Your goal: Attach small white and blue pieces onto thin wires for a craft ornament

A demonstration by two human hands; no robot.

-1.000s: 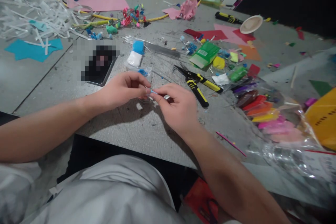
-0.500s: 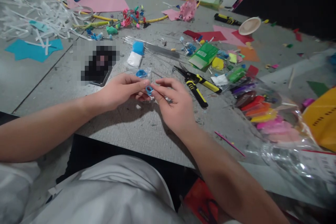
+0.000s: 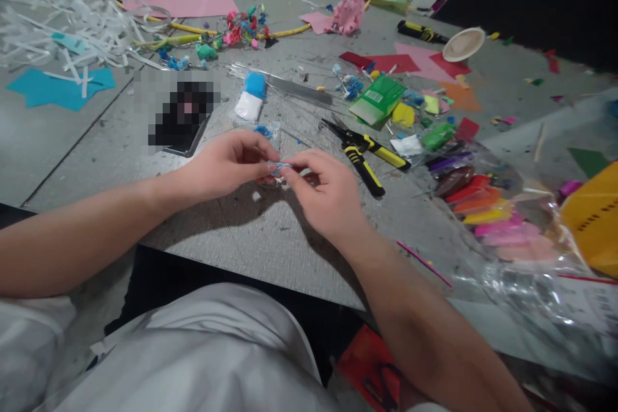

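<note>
Between my fingertips is a small piece of blue clay [image 3: 280,168], pinched from both sides. My left hand [image 3: 235,161] grips its left end with thumb and fingers. My right hand [image 3: 323,183] holds the right end the same way; the fingers partly hide the piece. Just beyond my hands lies an opened clear wrapper with blue clay [image 3: 263,132] in it. Farther back sit a blue clay packet [image 3: 255,84] and a white clay packet [image 3: 248,107]. Black-and-yellow pliers [image 3: 364,153] rest with handles apart to the right of my right hand.
A phone [image 3: 186,135] lies left of the packets. Thin wires [image 3: 299,90] stretch behind them. Coloured clay packs [image 3: 487,206], a green packet [image 3: 376,100] and a yellow packet [image 3: 593,219] crowd the right. Shredded paper strips [image 3: 82,32] cover the back left.
The blue clay piece showed as a small loop earlier; now it looks flatter and is more covered by my fingers. My right-hand fingers have closed in toward my left hand.
</note>
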